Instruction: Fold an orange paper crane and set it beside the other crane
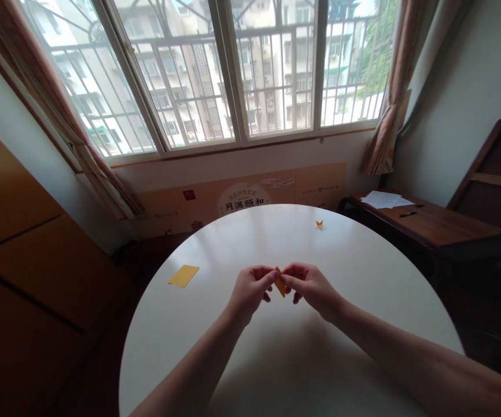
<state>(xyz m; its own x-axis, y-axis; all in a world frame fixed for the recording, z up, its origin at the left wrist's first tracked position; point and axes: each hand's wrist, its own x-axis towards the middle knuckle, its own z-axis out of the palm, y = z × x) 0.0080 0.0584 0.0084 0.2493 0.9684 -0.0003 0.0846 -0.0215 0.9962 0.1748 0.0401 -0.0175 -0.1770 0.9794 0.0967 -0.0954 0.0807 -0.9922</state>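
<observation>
Over the middle of a round white table, my left hand and my right hand meet at a small folded piece of orange-yellow paper. Both hands pinch it between thumb and fingers, one from each side. The paper is narrow and pointed at its lower end; its upper part is partly hidden by my fingertips. A flat stack or sheet of yellow paper lies on the table to the left of my hands. Farther back on the right stands a small folded orange paper crane.
The round white table fills the foreground. Behind it are a barred window and a cardboard panel along the wall. On the right, a brown wooden side table carries white papers and a small dark object. An orange-brown cabinet stands left.
</observation>
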